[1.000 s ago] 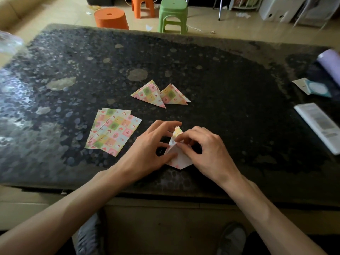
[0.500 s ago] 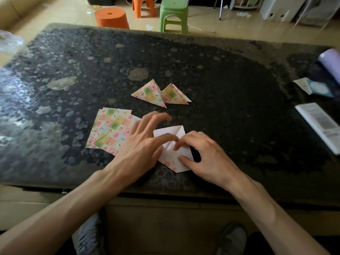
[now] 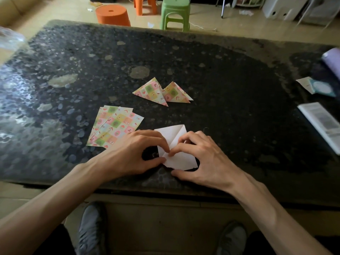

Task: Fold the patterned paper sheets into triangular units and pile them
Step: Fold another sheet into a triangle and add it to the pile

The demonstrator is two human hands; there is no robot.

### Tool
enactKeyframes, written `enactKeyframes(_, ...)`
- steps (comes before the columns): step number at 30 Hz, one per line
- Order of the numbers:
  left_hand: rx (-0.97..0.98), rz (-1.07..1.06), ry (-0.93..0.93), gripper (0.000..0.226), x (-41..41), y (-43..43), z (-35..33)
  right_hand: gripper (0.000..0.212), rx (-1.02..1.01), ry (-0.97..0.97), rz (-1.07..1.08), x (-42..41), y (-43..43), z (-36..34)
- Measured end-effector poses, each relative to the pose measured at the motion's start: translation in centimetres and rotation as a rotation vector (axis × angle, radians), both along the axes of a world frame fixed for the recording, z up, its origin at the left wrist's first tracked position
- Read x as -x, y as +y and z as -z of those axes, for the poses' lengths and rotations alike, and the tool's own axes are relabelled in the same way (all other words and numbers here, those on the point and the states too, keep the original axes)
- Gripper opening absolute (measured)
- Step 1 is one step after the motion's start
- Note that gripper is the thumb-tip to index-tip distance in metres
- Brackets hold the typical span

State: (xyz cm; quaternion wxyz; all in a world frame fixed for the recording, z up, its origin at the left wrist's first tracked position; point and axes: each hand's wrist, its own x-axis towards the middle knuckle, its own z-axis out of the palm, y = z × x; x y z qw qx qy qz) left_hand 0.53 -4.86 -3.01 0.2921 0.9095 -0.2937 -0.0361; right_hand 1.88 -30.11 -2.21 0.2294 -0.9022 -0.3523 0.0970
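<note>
Sheet (image 3: pixel 172 133) beneath left hand (image 3: pixel 136 153), right hand (image 3: pixel 204 159)

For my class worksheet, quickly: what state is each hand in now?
Left hand: closed, pinching the half-folded sheet.
Right hand: closed, fingers curled on the same sheet.

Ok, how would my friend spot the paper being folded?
Find the dark speckled table, near its front edge. The left hand and right hand hold one sheet there. Only it shows plain white; the other papers show coloured squares.
</note>
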Motion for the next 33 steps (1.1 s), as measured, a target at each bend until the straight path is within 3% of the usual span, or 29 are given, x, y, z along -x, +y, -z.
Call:
enactKeyframes(8, 0.028, -0.037, -0.004, 0.023, 0.4, 0.1, -0.3, 0.024, -0.074, -0.070, 0.091, 0.3, 0.4, 0.1)
enactKeyframes(12, -0.023, 0.006, -0.039, 0.032, 0.6, 0.2, 0.0, 0.022, -0.097, 0.010, 0.173, 0.4, 0.6, 0.4)
enactKeyframes(20, -0.121, 0.017, -0.264, 0.026, 0.9, -0.4, 0.9, 0.016, -0.199, 0.175, 0.377, 0.3, 1.4, 0.6)
enactKeyframes(24, -0.115, 0.028, -0.359, 0.019, 1.1, -0.5, 1.2, 0.024, -0.212, 0.159, 0.335, 0.3, 1.0, 0.1)
enactKeyframes(28, -0.008, -0.059, -0.283, 0.015, 0.8, -0.5, 1.1, 0.043, -0.100, 0.078, 0.136, 0.2, 0.2, -0.2)
enactKeyframes(33, 0.094, -0.102, -0.189, 0.013, 0.8, -0.7, 1.3, 0.020, -0.181, -0.097, 0.136, 0.5, 0.5, 0.8)
